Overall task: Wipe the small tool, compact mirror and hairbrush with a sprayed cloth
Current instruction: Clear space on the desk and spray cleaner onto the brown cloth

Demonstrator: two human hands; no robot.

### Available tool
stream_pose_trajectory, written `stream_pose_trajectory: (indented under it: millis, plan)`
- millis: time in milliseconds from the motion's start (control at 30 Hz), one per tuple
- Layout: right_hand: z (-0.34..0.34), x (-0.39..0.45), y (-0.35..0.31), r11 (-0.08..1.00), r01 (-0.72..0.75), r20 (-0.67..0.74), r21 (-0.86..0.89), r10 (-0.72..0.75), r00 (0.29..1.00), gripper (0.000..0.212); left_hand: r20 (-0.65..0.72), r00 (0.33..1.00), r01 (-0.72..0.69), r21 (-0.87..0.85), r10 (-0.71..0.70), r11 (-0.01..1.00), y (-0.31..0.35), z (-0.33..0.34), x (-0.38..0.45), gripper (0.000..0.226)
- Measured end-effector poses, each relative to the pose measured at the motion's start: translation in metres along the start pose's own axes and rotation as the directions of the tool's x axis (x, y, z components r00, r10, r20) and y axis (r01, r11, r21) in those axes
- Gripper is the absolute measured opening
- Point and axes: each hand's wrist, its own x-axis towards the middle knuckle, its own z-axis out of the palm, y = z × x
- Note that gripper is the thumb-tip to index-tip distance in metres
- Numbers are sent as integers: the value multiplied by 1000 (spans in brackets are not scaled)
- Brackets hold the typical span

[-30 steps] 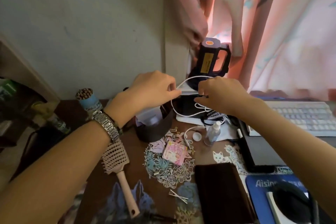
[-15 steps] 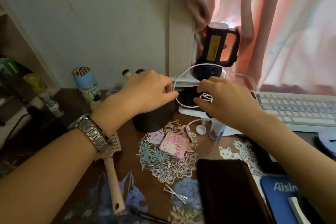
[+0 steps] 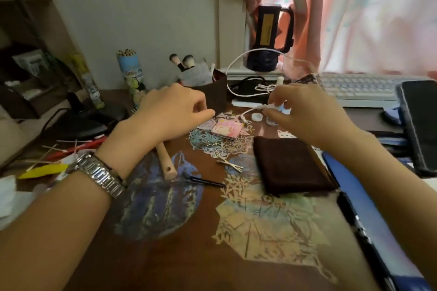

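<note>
A pink square compact mirror (image 3: 227,130) lies on the patterned desk between my hands. Only the hairbrush's wooden handle (image 3: 167,160) shows; its head is hidden under my left wrist. A small silver tool (image 3: 233,165) and a thin black one (image 3: 205,181) lie near the handle. The folded brown cloth (image 3: 290,165) rests to the right of them. My left hand (image 3: 172,111) hovers curled beside the mirror, thumb and forefinger pinched with nothing in them. My right hand (image 3: 309,116) has its fingers around a small clear spray bottle (image 3: 270,120), next to the bottle's white cap (image 3: 256,116).
A brown holder with makeup brushes (image 3: 210,94) and a pencil tube (image 3: 130,73) stand at the back. A black lantern (image 3: 272,38), a white cable (image 3: 236,64) and a keyboard (image 3: 354,90) lie behind my hands. A phone (image 3: 421,125), a blue mat (image 3: 369,210) and a pen (image 3: 359,227) line the right.
Both hands have let go of the white cable loop and come down toward the desk. My right hand now closes on the spray bottle, and my left sits by the mirror.
</note>
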Motion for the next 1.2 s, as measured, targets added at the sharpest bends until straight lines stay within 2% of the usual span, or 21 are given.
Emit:
stream_pose_trajectory:
  millis: [133,233,367,533,633,733,900,1200]
  plan:
    - [-10,-23,-6,999,-21,-28,-30,20,999,26,-60,998,25,-85,-30,996,12,4,-20,30]
    - [-6,-34,-2,998,-51,-54,-36,49,997,24,-24,999,34,-194,-40,980,25,17,-23,28]
    - [1,-33,10,989,-145,-45,-14,144,988,24,-7,998,54,-233,-57,971,31,35,-14,28]
    - [12,-10,27,971,-240,-48,19,240,970,45,-53,986,132,-353,-161,926,25,57,-8,29]
    - [28,9,39,963,-267,-25,27,267,963,55,-62,969,202,-360,-240,911,25,74,-14,30]
    - [47,27,49,958,-281,-43,58,283,958,62,-61,964,229,-305,-258,925,24,83,-17,28]
    - [73,49,53,932,-351,-70,96,358,931,73,-134,935,282,-278,-328,918,10,98,-18,27]
    - [100,62,65,929,-340,-154,146,361,920,69,-161,934,272,-264,-320,925,1,106,-17,26]
